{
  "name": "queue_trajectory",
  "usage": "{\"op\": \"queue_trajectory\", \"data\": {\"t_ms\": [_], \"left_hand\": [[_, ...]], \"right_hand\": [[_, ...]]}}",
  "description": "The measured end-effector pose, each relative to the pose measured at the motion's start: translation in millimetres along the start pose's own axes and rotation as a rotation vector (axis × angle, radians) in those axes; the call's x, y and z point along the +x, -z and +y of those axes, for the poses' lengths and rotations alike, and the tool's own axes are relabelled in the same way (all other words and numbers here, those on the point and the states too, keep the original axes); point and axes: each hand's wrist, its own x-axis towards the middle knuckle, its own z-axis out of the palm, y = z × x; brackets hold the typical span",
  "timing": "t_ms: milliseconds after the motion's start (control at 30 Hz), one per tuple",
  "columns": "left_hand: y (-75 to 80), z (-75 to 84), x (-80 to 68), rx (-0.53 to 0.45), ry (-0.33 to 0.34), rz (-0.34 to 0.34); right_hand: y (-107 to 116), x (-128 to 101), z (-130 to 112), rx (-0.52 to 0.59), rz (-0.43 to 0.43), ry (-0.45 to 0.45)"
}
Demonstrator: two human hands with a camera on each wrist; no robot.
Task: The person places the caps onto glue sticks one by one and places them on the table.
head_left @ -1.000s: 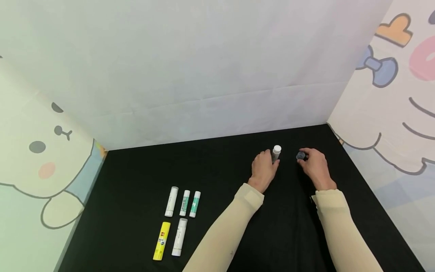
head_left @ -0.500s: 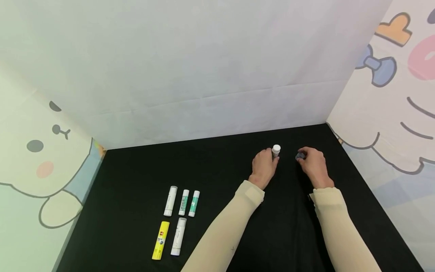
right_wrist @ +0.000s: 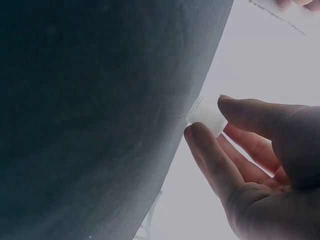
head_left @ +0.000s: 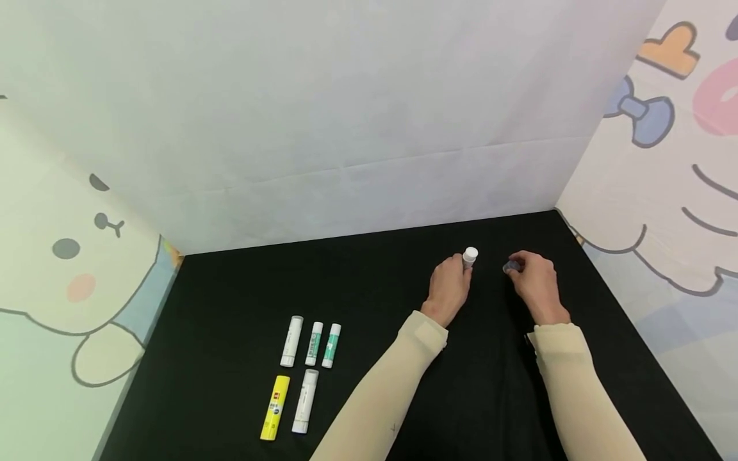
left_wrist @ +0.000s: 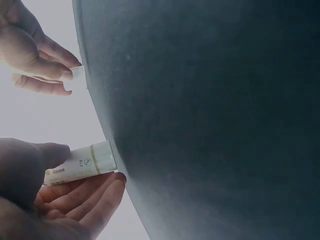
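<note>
On the far right of the black cloth-covered tabletop (head_left: 230, 397), the left hand (head_left: 448, 288) grips a small white glue stick with a green-printed label (head_left: 469, 259). The stick stands upright with its base on the cloth, long axis vertical and white top end up. The left fingers (left_wrist: 90, 197) and thumb curl around its lower body, so only the top shows in the head view; the left wrist view shows the labelled barrel, though the print is too small to read.

Just to its right, the right hand (head_left: 535, 282) pinches a small translucent ribbed cap (right_wrist: 207, 116) between thumb and forefinger, holding it against the cloth. In the head view the cap is a small greyish blur at the fingertips, and which way its open end faces cannot be told.

Well apart, on the near left, five more glue sticks lie flat, long axes running near to far: three white ones (head_left: 314, 344) in a far row, then a yellow one (head_left: 275, 399) and a white one (head_left: 305, 401) nearer. Both forearms wear beige sleeves (head_left: 386, 390).
</note>
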Motion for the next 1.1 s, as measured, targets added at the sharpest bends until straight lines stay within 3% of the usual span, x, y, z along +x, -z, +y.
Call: {"op": "queue_trajectory", "data": {"t_ms": [467,1100], "left_hand": [[12.1,-4.7,-19.2,-0.050,-0.002,-0.007],[27.4,-11.6,-31.1,-0.044,-0.016,0.037]], "right_hand": [[0.5,-10.9,-2.2,0.035,0.017,0.014],[-1.5,-16.1,-17.2,0.064,0.046,0.057]]}}
